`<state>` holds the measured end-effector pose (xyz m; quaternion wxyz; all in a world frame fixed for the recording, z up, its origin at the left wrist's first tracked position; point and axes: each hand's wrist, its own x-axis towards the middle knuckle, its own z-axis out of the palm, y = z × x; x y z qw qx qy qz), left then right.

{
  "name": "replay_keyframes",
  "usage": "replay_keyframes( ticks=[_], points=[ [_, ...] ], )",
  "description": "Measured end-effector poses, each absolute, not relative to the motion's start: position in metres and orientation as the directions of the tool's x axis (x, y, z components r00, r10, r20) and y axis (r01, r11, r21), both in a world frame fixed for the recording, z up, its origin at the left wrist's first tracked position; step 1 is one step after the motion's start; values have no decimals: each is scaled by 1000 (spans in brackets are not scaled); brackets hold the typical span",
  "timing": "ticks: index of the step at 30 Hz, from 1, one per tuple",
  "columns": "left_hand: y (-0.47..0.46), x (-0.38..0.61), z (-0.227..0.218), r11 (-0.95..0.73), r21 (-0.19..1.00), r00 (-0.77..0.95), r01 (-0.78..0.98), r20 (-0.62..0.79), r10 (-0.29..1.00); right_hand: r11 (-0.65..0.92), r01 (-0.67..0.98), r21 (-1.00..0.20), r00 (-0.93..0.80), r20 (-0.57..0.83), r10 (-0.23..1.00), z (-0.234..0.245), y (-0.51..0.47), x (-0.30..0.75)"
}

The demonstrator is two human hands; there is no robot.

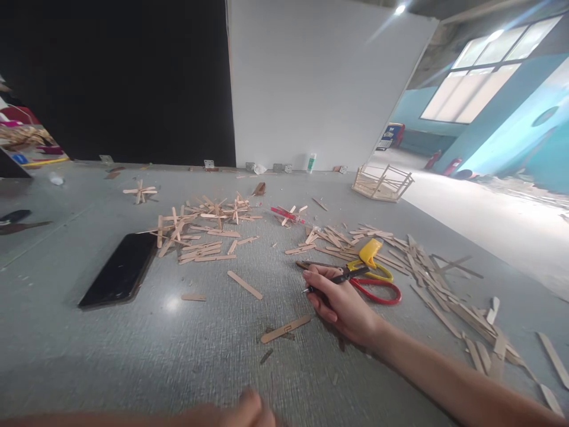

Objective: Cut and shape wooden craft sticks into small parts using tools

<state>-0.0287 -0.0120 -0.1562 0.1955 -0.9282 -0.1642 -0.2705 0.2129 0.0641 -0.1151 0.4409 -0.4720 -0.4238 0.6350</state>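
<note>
My right hand (338, 299) grips a dark pen (342, 277), its tip just above the grey table. Beyond that hand lie scissors (377, 292) with red and yellow handle loops, partly hidden by the fingers, and a yellow-handled tool (370, 252). A wooden craft stick (285, 329) with a small drawn mark rests left of the pen hand. Another stick (245, 284) lies farther back, alone. At the bottom edge my left hand (251, 409) is smeared by motion and cut off by the frame; its fingers cannot be made out clearly.
A black phone (120, 270) lies at left. Loose sticks (444, 296) spread along the right; glued stick pieces (217, 210) stand behind the middle. A stick frame (383, 182) and a glue bottle (310, 163) are near the upright white board (329, 77).
</note>
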Motion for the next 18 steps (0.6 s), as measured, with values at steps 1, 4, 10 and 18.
replay_keyframes(
  ticks=[1,4,10,18],
  points=[
    [-9,-25,-153,-848,-283,792,448,566,229,-250,-160,-955,-165,-224,961,-115,64,213],
    [2,-14,-144,-681,-218,660,699,565,496,-242,-158,-958,-164,-216,963,-116,64,213],
    [16,-10,-142,-778,14,666,629,506,548,-234,-155,-960,-171,-207,963,-117,64,214],
    [14,-15,-148,-804,73,679,590,494,543,-227,-138,-964,-192,-199,961,-120,64,215]
  ],
)
